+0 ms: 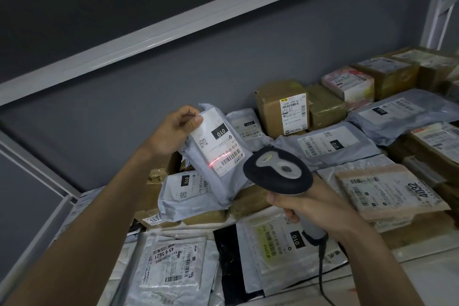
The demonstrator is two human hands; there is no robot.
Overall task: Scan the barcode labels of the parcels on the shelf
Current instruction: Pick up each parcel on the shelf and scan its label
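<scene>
Left hand pinches the grey mailer; right hand grips the scanner. The red line sits at the barcode's nine o'clock, so it may misread.

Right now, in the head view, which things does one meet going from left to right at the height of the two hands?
left hand → grey mailer it holds up, red scan line on its label → barcode scanner → right hand gripping its handle → padded envelope marked 4032
</scene>
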